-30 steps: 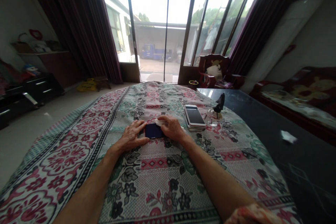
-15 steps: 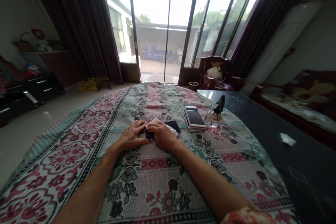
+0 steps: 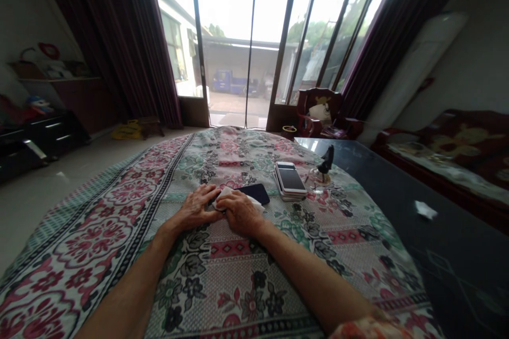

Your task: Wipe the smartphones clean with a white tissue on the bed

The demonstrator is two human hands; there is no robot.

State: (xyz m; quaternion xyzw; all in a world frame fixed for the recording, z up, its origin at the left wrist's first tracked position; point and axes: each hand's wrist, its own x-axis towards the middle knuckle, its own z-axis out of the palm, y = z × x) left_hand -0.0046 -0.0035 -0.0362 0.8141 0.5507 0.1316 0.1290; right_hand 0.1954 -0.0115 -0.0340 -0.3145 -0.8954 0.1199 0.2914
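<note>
A dark smartphone [image 3: 255,192] lies flat on the flowered tablecloth [image 3: 246,275]. Its left end is covered by my hands. My left hand [image 3: 199,207] grips that end, thumb on the near side and fingers on the far side. In my right hand [image 3: 240,213] a white tissue [image 3: 225,193] is bunched and pressed onto the phone's surface. Part of the tissue sticks out to the right, under the fingers. Right of my hands sits a stack of several phones [image 3: 291,180], a white-framed one on top.
Past the stack stands a clear spray bottle [image 3: 319,180] with a black nozzle [image 3: 327,159]. A dark glossy table [image 3: 397,217] adjoins on the right, with a crumpled white tissue [image 3: 425,210] on it. Beyond are a wooden chair [image 3: 320,111] and glass doors [image 3: 238,63].
My right hand has slid the tissue leftward to the phone's left end, baring more of its right part. My left hand stays at that end. The view has shifted slightly.
</note>
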